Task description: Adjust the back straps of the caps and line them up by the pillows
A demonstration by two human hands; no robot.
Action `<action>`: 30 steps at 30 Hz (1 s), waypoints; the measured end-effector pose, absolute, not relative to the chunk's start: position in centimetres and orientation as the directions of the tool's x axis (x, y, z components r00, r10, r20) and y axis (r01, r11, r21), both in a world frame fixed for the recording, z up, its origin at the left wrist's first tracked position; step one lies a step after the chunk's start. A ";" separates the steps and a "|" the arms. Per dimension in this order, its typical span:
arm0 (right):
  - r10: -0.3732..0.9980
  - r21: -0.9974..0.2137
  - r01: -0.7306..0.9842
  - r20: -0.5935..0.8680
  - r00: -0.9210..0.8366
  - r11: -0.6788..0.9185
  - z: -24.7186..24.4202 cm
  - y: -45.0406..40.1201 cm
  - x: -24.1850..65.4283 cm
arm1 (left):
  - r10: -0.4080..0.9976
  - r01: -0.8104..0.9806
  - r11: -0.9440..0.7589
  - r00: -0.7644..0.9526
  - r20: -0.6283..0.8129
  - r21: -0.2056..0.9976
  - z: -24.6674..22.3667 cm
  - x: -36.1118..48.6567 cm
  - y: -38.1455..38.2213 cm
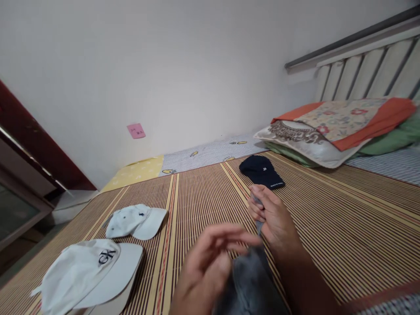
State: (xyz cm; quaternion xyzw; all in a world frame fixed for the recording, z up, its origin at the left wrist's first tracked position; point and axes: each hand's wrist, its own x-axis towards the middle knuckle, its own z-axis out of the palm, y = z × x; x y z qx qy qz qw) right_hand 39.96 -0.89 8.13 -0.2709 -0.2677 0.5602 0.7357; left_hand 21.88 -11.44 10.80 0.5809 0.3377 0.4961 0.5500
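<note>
My right hand (271,214) is closed around the narrow strap of a dark grey cloth cap (251,280), which hangs low at the front of the view. The cap's lower part runs out of the picture. Just left of it, my left hand (210,262) is curved over the cap's upper edge, its fingers apart from the thumb and slightly blurred. Whether the left fingertips touch the cloth I cannot tell. Beyond my right hand lies a dark navy cap (260,170), brim toward the right.
On the striped bamboo mat (197,197), a light blue-white cap (134,221) and a white cap with black letters (88,273) lie at left. Pillows (315,140) with an orange floral cover (348,116) sit at back right, below a radiator (367,65). A pink note (136,130) is on the wall.
</note>
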 end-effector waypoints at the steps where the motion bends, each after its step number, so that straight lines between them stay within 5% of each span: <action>1: 0.971 -0.702 -0.677 0.098 0.218 0.223 8.4 -1.1 40.1 | 0.936 -0.113 -0.163 0.296 0.190 0.980 10.5 22.2 -10.0; 6: 0.964 -0.689 -0.677 0.142 0.226 0.260 9.1 -1.8 40.7 | 0.863 0.137 -0.133 0.504 0.046 0.982 6.5 22.6 -4.8; 12: 0.923 -0.655 -0.666 0.138 0.359 0.357 8.4 -0.9 42.3 | 0.735 0.125 0.021 0.670 -0.100 0.992 2.5 22.7 -3.7; 17: 0.863 -0.592 -0.674 0.074 0.500 0.441 7.5 -0.2 44.1 | 0.773 0.135 0.087 0.616 -0.153 0.987 1.8 22.3 -3.3; 24: 0.860 -0.579 -0.683 0.065 0.506 0.445 7.1 0.0 44.6 | 0.900 0.048 -0.087 0.433 0.058 0.995 3.3 21.5 -3.2; 30: 0.851 -0.566 -0.685 0.057 0.522 0.458 6.3 0.7 44.5 | 0.944 0.001 0.066 0.324 -0.063 0.998 3.1 20.0 -3.1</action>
